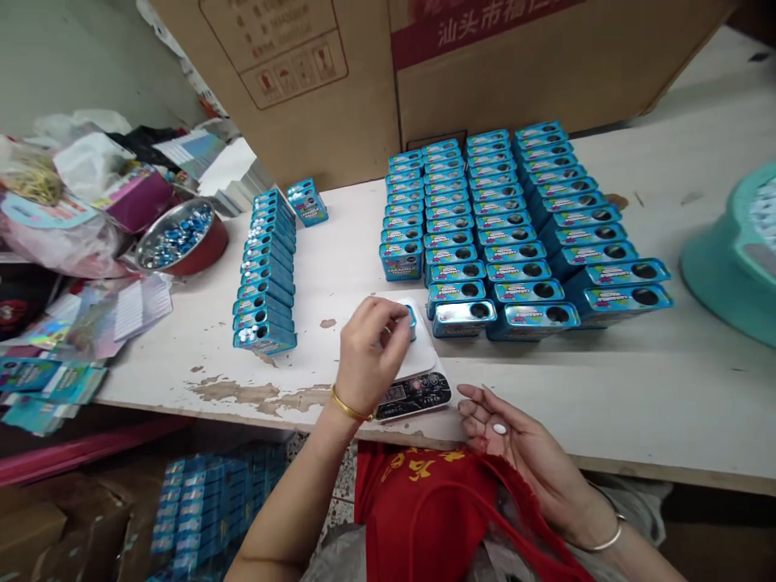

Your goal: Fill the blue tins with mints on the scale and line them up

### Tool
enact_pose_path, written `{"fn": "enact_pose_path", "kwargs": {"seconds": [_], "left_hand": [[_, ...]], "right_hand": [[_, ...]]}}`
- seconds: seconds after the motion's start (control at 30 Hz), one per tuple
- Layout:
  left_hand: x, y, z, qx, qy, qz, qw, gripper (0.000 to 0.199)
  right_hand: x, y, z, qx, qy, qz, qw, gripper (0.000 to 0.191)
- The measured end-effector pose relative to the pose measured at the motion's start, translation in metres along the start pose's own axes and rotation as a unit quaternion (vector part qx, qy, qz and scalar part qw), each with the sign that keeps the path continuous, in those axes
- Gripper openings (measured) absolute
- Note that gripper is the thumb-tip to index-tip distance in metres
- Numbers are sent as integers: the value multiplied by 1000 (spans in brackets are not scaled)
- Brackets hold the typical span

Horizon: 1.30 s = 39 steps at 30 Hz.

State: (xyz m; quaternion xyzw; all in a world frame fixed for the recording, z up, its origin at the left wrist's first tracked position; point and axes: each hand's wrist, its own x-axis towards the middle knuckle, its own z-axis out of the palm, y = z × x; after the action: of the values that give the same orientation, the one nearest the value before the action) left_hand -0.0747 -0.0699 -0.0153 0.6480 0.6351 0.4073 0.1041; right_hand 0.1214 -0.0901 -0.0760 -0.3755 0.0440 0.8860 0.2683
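Observation:
My left hand [374, 349], with a gold bracelet on its wrist, is over a white digital scale [424, 360]. Its thumb and fingers are pinched at a small blue tin [412, 322] on the scale plate. The hand covers most of that tin, and anything between the fingertips is hidden. Part of the display is visible, its digits too blurred to read surely. My right hand [525, 453] is palm up at the table's front edge, fingers slightly curled. It holds a small white oval candy [499, 429] lying on the palm.
Rows of blue tins [509, 234] with round holes stand right of the scale. Another row of tins [265, 275], several topped with white candies, is at left. A metal bowl [203, 255] holds blue-wrapped pieces. A teal tub [721, 250] and large carton [339, 121] border the table.

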Motion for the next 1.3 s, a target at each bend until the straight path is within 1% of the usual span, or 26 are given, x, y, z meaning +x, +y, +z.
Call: {"fn": "enact_pose_path", "kwargs": {"seconds": [0.07, 0.13, 0.17, 0.3, 0.43, 0.57, 0.93, 1.03, 1.1, 1.13, 1.23, 1.27, 1.3], "left_hand": [[6, -8, -3, 29, -20, 1, 999, 8], [5, -14, -6, 37, -35, -1, 999, 12], [4, -16, -8, 36, -32, -4, 999, 14], [-3, -25, -22, 52, 20, -23, 998, 15], [-7, -34, -32, 74, 32, -21, 997, 14], [-8, -40, -34, 78, 25, -10, 997, 13], [-5, -46, -31, 64, -4, -8, 998, 15], [-4, -49, -30, 61, -28, -2, 998, 18], [-3, -49, -28, 64, -65, 9, 996, 25], [-2, -48, -28, 69, -89, 15, 993, 32], [0, -47, -25, 105, -165, 22, 980, 62], [1, -47, -25, 119, -189, 22, 975, 67], [3, -47, -25, 132, -209, 23, 969, 65]], "right_hand": [[1, 0, -2, -8, 5, -13, 1000, 15], [2, -1, -5, -23, 24, -27, 999, 15], [3, -3, -7, -34, 35, -36, 998, 14], [8, -13, -18, -68, 69, -60, 993, 12], [13, -21, -29, -71, 89, -71, 991, 10], [16, -23, -35, -78, 86, -69, 991, 8], [20, -23, -42, -81, 68, -68, 992, 9], [21, -23, -43, -88, 63, -67, 992, 10], [21, -23, -44, -92, 60, -66, 992, 9], [21, -23, -44, -93, 59, -64, 992, 9], [21, -23, -44, -90, 56, -62, 992, 11], [22, -23, -44, -88, 55, -63, 993, 11], [22, -22, -44, -88, 54, -65, 993, 12]]}}
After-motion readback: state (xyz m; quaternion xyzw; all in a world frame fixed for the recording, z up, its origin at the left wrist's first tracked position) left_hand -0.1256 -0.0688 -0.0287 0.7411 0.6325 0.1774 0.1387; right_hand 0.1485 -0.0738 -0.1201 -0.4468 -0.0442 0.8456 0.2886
